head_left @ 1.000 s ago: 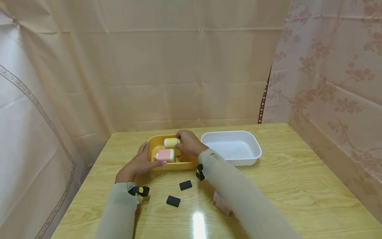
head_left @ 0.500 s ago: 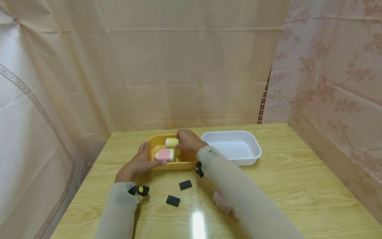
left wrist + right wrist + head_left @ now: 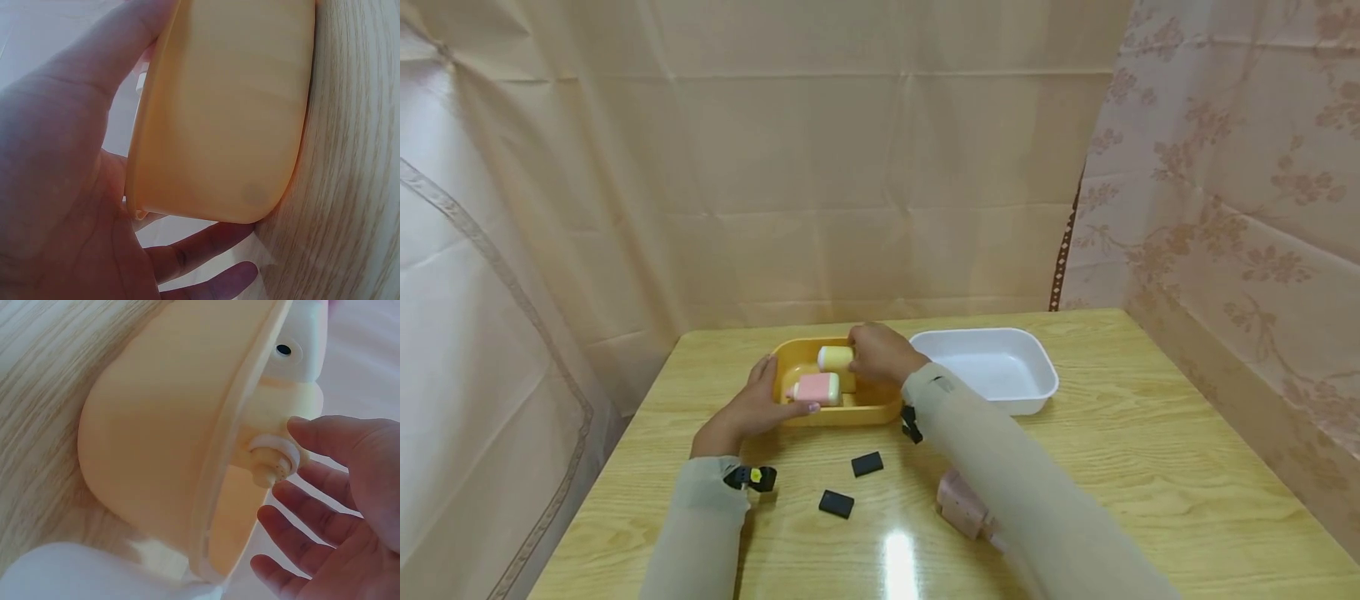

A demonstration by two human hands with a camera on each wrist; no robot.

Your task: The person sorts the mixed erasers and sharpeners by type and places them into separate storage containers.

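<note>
Yellow plastic makes up the tub [image 3: 838,410] at the middle of the head view, and both hands are busy at it: the left hand [image 3: 758,408] cups its left wall with straight fingers, thumb over the rim beside a pink-and-white bottle [image 3: 817,388] lying inside, while the right hand [image 3: 880,356] reaches over the far right rim to a yellow bottle [image 3: 835,358]. In the right wrist view its fingers [image 3: 325,506] are spread just short of the bottle's white neck [image 3: 273,461], touching nothing I can see. I judge this the reach-in stage; closing on the neck and lifting clear of the rim looks like the need. A white tub [image 3: 985,371] stands just right, touching or nearly so. Two black blocks [image 3: 867,463] and a pink object [image 3: 961,510] lie on the table [image 3: 1150,467] nearer the lower frame.
</note>
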